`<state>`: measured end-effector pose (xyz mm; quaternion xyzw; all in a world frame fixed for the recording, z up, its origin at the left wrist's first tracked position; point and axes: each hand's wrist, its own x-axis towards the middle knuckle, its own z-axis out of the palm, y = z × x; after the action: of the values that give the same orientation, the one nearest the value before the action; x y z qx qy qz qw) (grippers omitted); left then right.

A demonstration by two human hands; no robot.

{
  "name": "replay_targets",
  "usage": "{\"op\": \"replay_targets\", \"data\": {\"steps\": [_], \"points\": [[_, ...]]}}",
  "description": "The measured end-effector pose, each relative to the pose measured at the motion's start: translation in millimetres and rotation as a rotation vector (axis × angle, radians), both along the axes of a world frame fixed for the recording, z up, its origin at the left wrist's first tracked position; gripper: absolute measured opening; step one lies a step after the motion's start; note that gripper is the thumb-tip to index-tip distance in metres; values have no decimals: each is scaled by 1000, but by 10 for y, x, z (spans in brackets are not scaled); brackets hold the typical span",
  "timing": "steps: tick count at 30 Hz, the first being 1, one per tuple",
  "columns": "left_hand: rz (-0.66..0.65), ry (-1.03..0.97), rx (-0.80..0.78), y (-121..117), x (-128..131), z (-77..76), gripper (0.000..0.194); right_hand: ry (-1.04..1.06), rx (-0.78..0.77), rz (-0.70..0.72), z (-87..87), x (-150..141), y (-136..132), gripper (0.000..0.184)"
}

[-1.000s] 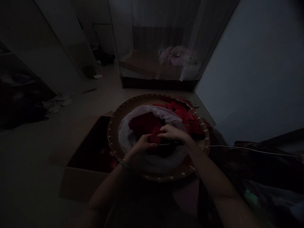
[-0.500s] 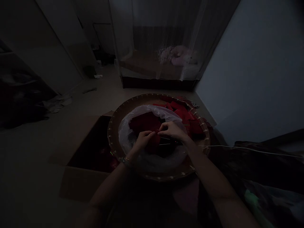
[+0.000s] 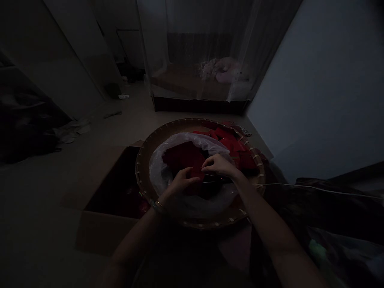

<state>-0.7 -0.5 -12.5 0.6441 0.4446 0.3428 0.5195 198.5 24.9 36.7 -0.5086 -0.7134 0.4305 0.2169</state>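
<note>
Over a round woven bamboo tray (image 3: 139,160), both my hands meet near the middle. My left hand (image 3: 181,181) has its thumb and forefinger spread apart, with dark red material behind them. Opposite it, my right hand (image 3: 220,165) pinches thumb and fingertips together; what lies between them is too small and dark to make out. Below the hands is a whitish plastic bag (image 3: 156,168) with its mouth wide, holding dark red pieces (image 3: 183,156). Thin pale lines show beneath my right hand. More bright red pieces (image 3: 229,142) lie at the tray's far right.
An open cardboard box (image 3: 108,230) with shiny red items stands left of the tray. A pale cord (image 3: 300,186) runs from the tray to the right. Dark cloth lies at the right, beside a pale wall (image 3: 324,88). Behind is a curtained bed (image 3: 180,86).
My left thumb and forefinger have parted, and that hand has drawn slightly down and left, away from my right fingertips. My right hand keeps its pinch and has shifted slightly right.
</note>
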Motion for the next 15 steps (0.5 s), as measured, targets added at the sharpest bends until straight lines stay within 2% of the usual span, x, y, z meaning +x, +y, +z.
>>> {"op": "replay_targets", "data": {"steps": [3, 6, 10, 15], "points": [[-64, 41, -3, -28, -20, -57, 49, -16, -36, 33, 58, -1, -25, 25], [-67, 48, 26, -32, -31, -102, 49, -51, 61, 62, 160, -21, -54, 22], [8, 95, 66, -25, -24, -127, 53, -104, 231, 50, 313, -100, -108, 14], [60, 73, 74, -34, -5, -107, 62, -179, 248, 85, 353, -178, -129, 11]]}}
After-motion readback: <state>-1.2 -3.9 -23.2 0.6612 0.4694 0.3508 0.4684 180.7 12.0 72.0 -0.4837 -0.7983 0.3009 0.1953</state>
